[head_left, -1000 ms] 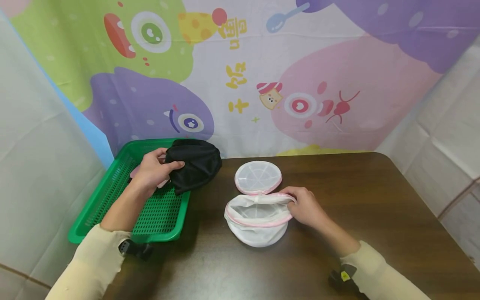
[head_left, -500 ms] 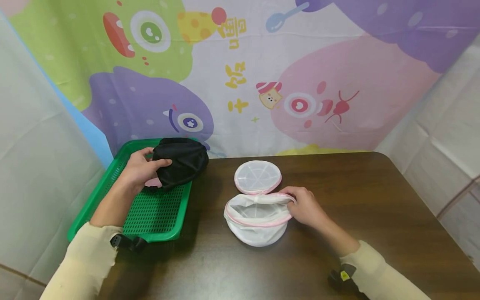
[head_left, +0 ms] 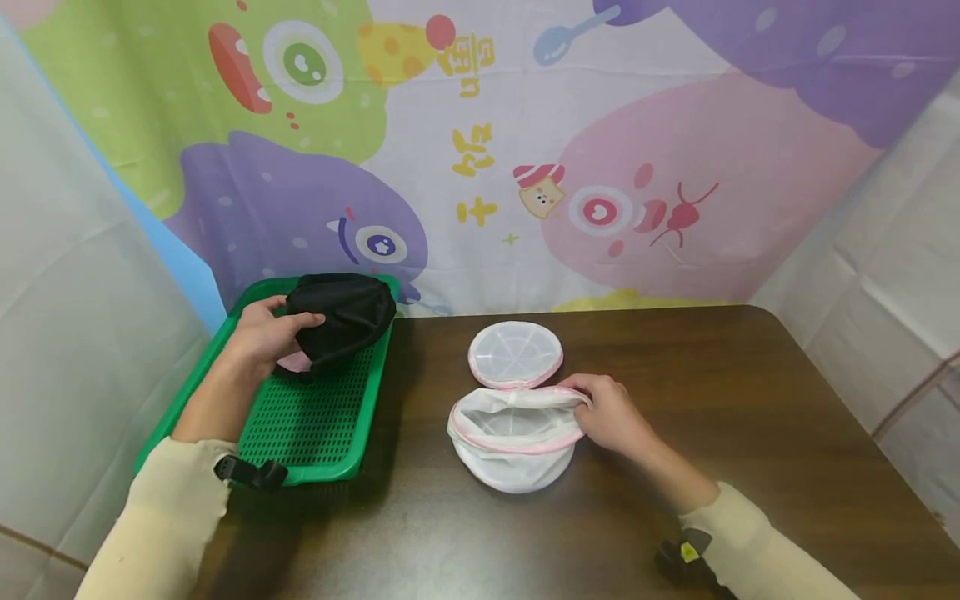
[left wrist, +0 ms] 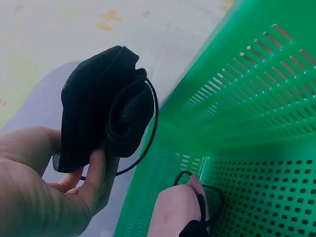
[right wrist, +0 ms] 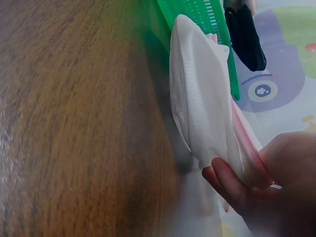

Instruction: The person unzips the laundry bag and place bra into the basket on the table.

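My left hand (head_left: 262,337) pinches a folded black cloth piece (head_left: 341,312) with a thin black cord (left wrist: 156,106), thumb on top. It hangs over the back right part of the green basket (head_left: 363,417). Below it in the basket lies a pink cloth piece (left wrist: 173,210) with a black cord. With my right hand (head_left: 611,412) I grip the pink-edged rim of a white mesh laundry bag (head_left: 513,467), its mouth spread wide. The bag's round lid (head_left: 516,354) lies folded back behind it, joined at the rim.
The basket stands at the left on a dark wooden table (head_left: 675,375). Behind the table hangs a cartoon-printed cloth (head_left: 480,275). Pale panels (head_left: 885,275) close off both sides.
My left hand has moved left with the black cloth piece, from the basket's right edge to over the basket. The right hand and the laundry bag have stayed in place.
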A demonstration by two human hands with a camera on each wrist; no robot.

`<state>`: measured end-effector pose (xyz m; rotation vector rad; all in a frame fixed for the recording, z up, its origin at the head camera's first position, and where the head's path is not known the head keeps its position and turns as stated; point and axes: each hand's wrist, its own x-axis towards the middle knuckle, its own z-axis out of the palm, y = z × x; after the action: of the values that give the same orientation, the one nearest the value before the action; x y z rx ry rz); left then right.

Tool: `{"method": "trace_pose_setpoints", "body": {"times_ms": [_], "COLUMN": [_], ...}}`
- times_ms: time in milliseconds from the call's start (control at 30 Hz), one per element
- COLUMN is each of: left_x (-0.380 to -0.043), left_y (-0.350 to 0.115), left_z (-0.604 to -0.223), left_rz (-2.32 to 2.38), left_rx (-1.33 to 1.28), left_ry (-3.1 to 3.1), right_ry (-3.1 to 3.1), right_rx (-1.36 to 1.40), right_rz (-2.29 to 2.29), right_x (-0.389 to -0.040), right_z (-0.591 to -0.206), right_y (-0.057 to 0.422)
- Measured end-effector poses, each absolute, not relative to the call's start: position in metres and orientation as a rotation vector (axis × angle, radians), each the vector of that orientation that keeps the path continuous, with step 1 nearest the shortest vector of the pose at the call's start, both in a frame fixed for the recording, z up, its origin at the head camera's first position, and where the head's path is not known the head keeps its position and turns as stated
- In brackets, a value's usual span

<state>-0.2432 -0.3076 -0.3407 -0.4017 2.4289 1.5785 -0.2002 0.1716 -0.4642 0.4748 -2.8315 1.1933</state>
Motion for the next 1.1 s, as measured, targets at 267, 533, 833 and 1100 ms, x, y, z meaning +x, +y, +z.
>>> {"method": "trace_pose_setpoints", "body": {"times_ms": [267, 533, 833, 1100], "left_x": [-0.25, -0.253, -0.258, -0.266], "left_y": [-0.316, -0.322, -0.332, -0.344], "left_z": [-0.342, -0.345, -0.356, -0.367], "left_rz": [1.688, 1.724, 1.728, 1.752], "left_rx": [-0.433, -0.494, -0.553, -0.585], "left_ry": [2.375, 2.359, 2.343, 2.272], "right_ry": [-2.84, -2.841, -2.845, -2.848], "right_rx": [0.463, 0.466, 0.467, 0.468], "right_rz": [1.19, 1.181, 1.191, 1.195], "right_x": [-0.201, -0.201, -0.2, -0.201], "right_z": [-0.464, -0.464, -0.463, -0.462], "right_y": [0.172, 0.172, 0.171, 0.171]}}
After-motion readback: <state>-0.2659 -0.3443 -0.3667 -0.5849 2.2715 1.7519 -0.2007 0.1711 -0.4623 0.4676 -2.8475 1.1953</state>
